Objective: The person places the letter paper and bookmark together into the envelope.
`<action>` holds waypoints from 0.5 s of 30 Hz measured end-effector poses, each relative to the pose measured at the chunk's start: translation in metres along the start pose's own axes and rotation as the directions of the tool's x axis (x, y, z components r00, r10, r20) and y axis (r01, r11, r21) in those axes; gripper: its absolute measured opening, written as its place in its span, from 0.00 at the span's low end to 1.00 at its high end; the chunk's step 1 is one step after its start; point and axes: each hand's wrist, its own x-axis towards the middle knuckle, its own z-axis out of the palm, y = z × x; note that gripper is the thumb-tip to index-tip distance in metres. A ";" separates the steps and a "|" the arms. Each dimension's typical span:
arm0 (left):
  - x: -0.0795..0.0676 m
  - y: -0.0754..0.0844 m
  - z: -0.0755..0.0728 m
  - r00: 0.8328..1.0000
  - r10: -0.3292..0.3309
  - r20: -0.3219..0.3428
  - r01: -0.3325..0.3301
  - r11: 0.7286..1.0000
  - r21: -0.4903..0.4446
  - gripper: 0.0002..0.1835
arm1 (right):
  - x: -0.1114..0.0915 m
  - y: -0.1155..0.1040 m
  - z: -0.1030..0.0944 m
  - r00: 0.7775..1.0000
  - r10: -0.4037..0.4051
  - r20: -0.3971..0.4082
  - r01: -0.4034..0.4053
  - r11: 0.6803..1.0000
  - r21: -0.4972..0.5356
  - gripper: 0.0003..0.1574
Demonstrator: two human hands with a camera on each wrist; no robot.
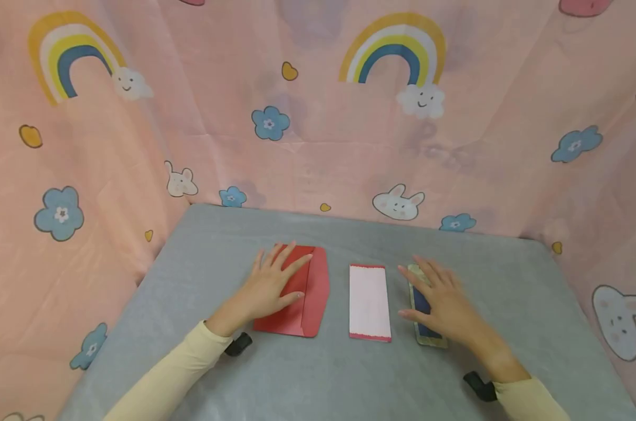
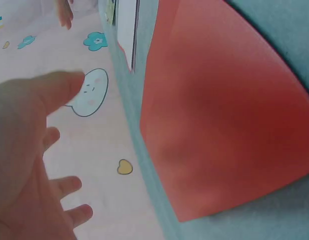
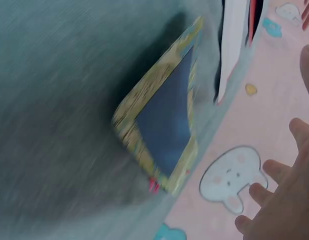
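Note:
Over the red envelope (image 1: 316, 292) hovers my left hand (image 1: 267, 288), fingers spread and holding nothing. The envelope lies flat with its flap opened out to the right; the left wrist view shows a gap between the hand and the red paper (image 2: 229, 110). A white folded paper (image 1: 369, 301) with red strips at both ends lies in the middle. My right hand (image 1: 446, 304), also spread, is above a narrow flat piece (image 1: 421, 302) with a dark blue centre and a patterned yellowish border. In the right wrist view this bordered piece (image 3: 167, 112) stands apart from the fingers.
Grey cloth (image 1: 318, 380) covers the table. A pink printed curtain (image 1: 318, 169) rises along its back and sides. Small black objects (image 1: 238, 344) show beside both wrists.

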 end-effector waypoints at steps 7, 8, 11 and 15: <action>0.005 0.003 0.006 0.999 -0.052 -0.013 0.052 0.998 -0.025 0.40 | 0.018 -0.021 0.006 0.998 -0.064 -0.014 0.065 0.996 0.069 0.54; 0.006 0.003 0.008 0.998 -0.060 -0.010 0.059 0.998 -0.027 0.40 | 0.021 -0.024 0.007 0.998 -0.056 -0.007 0.057 0.995 0.082 0.53; 0.007 0.004 0.013 0.996 -0.086 0.008 0.087 0.995 -0.058 0.39 | 0.030 -0.036 0.010 0.999 -0.038 0.017 0.035 0.991 0.127 0.51; 0.010 0.007 0.020 0.992 -0.118 0.043 0.122 0.987 -0.106 0.39 | 0.043 -0.050 0.016 0.999 -0.027 0.037 0.020 0.983 0.182 0.48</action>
